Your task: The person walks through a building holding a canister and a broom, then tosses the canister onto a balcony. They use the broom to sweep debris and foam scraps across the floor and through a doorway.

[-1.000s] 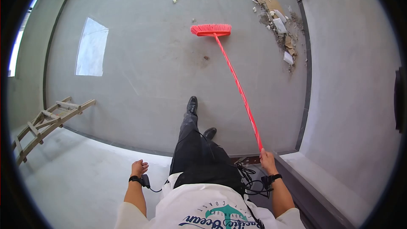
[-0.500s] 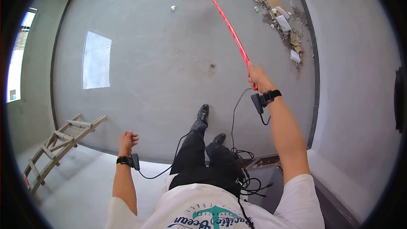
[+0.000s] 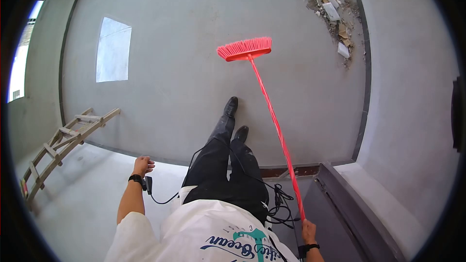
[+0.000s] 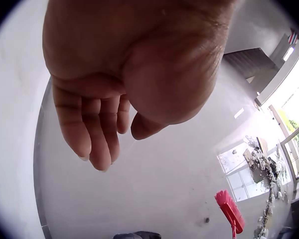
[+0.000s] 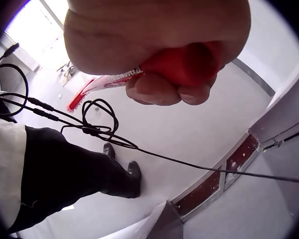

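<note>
Right hand (image 3: 308,230): fingers curled round the top end of the broom handle, the grip wrapped fully about the red shaft; the right wrist view shows the handle (image 5: 182,64) passing through the fist.
Broom (image 3: 272,116): red, slanting away from the grip toward the floor ahead; its bristle head (image 3: 245,49) lies far out from the grip, on the grey floor (image 3: 170,68).
Left hand (image 3: 143,165): holds nothing, fingers (image 4: 89,134) hanging loosely bent, well apart from the broom, out to the person's left side.
Rubble (image 3: 335,12): scraps and debris along the wall, beyond the bristle head, apart from it.
Shoes (image 3: 230,106): black, between the grip and the bristle head, left of the handle.
Ladder (image 3: 63,140): wooden, lying far left of the free hand.
Cables (image 3: 276,204): black, looped just beside the gripping hand.
</note>
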